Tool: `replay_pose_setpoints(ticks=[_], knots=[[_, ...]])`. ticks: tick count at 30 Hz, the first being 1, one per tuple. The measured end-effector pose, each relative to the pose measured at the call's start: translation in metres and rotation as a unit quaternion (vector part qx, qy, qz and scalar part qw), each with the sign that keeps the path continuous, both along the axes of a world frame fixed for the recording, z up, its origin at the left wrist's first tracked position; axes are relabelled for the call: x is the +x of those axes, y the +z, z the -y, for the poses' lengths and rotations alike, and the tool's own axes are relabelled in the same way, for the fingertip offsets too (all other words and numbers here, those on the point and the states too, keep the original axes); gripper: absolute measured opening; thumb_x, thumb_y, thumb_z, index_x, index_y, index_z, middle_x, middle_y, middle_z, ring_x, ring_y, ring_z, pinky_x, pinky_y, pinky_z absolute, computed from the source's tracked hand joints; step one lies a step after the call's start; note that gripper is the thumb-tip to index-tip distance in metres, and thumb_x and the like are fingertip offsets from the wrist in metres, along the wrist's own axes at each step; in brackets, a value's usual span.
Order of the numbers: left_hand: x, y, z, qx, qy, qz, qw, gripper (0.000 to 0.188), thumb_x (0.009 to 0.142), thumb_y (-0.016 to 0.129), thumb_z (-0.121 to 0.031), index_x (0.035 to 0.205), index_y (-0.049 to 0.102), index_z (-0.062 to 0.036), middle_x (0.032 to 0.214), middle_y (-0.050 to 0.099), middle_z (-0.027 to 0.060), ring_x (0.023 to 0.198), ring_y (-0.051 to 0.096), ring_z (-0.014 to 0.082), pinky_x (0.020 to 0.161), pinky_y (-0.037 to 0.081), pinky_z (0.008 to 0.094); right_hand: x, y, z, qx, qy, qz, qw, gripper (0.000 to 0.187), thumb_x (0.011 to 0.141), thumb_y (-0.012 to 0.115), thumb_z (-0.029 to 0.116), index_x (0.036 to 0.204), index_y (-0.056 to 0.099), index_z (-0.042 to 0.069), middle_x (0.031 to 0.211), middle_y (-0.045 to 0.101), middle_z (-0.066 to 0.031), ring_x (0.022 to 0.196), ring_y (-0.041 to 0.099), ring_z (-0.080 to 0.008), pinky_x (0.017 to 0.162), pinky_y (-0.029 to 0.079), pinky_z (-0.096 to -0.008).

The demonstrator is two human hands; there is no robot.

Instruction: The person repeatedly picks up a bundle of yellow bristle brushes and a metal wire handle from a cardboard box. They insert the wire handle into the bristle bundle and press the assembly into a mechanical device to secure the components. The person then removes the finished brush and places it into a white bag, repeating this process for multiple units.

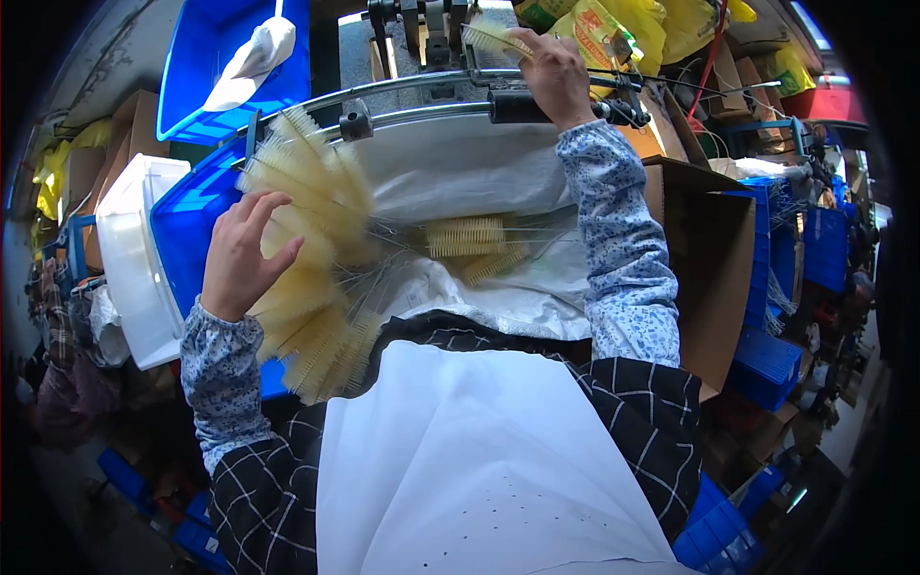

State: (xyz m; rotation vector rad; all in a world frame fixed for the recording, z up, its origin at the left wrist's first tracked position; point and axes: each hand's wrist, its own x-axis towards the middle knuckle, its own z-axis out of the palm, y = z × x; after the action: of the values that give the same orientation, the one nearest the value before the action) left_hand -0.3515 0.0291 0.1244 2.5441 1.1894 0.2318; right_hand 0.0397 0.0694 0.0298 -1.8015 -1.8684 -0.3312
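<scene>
A heap of cream-coloured twisted-wire brushes [311,182] fans out at the left, their thin wire stems pointing toward my lap. My left hand [244,251] is beside this heap, with its thumb and fingers apart and nothing visible between them. At the far side, my right hand [556,77] is closed on one wire brush [494,38], whose bristles stick out to the left beside the metal machine [436,43]. A few more wire brushes [467,237] lie on the white sheet [460,172] between my arms.
A curved metal rail [412,110] with a black grip runs across in front of me. Blue bins [187,72] and a translucent plastic box [144,259] stand at the left. An open cardboard box [704,268] is close to my right arm, with yellow bags [661,29] beyond.
</scene>
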Motion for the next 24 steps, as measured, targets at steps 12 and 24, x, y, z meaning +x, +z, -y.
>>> replay_pose_setpoints(ticks=[12,24], knots=[[-0.006,0.011,0.009,-0.091,-0.065,0.007,0.994,0.032,0.062,0.061,0.001,0.093,0.053,-0.0044,0.087,0.056,0.0088,0.079,0.053,0.0258,0.071,0.043,0.0319,0.000,-0.026,-0.019,-0.039,-0.084,0.060,0.994,0.029,0.074,0.055,0.016,0.100,0.057,0.028,0.081,0.058,-0.0004,0.084,0.052,-0.0240,0.072,0.039,-0.0387],[-0.023,0.063,0.018,-0.035,0.014,0.165,0.986,0.034,0.057,0.056,0.005,0.091,0.053,0.0003,0.080,0.054,0.0107,0.073,0.054,0.0216,0.070,0.043,0.0295,0.002,-0.026,-0.018,-0.052,-0.059,0.030,0.996,0.031,0.071,0.055,0.016,0.099,0.061,0.029,0.084,0.059,0.0001,0.086,0.049,-0.0220,0.075,0.035,-0.0360]])
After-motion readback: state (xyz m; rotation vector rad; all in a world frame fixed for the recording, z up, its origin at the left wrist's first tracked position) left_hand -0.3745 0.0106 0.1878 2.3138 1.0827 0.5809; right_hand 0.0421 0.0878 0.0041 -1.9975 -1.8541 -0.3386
